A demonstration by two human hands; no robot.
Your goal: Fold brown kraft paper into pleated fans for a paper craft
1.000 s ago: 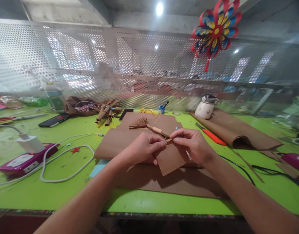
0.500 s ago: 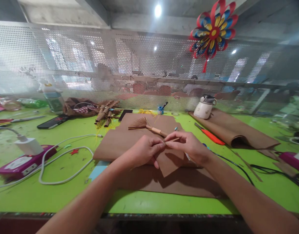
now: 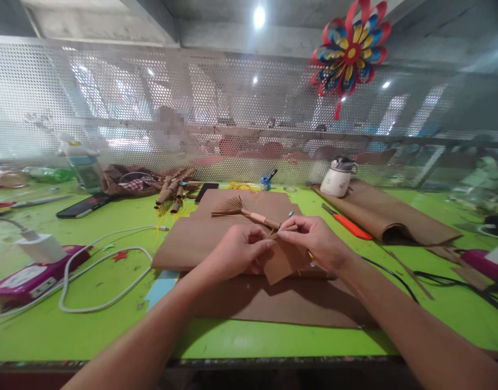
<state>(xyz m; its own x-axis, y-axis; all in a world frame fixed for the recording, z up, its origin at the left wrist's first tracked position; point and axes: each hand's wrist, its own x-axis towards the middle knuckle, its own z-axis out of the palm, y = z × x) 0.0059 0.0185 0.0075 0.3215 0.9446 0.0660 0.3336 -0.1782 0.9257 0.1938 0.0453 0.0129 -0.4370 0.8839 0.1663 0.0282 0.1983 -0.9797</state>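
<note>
A small piece of brown paper [image 3: 278,264] is held above the middle of the table [image 3: 106,338], one corner pointing toward the person. The left hand [image 3: 241,246] and right hand [image 3: 317,242] both pinch its upper edge, thumbs and forefingers closed on it and the fingertips of the two nearly meeting. Just beyond lies a brown paper brush [image 3: 259,218], its pleated end fanned out to the left and a paler band around its handle; whether the fingers touch it too is unclear. Beneath are large sheets of brown paper [image 3: 184,238], overlapping on the table.

To the right are an orange-red knife [image 3: 352,225] and a folded length of brown paper [image 3: 399,219] with a white flask [image 3: 335,180] standing on its far end. Behind the brush stands a blue jar [image 3: 266,184]. Farther left lie a bundle of paper rolls [image 3: 172,190], a phone [image 3: 84,205], a red star [image 3: 119,255] and a purple power strip [image 3: 40,271]. A paper flower ornament [image 3: 352,53] hangs overhead.
</note>
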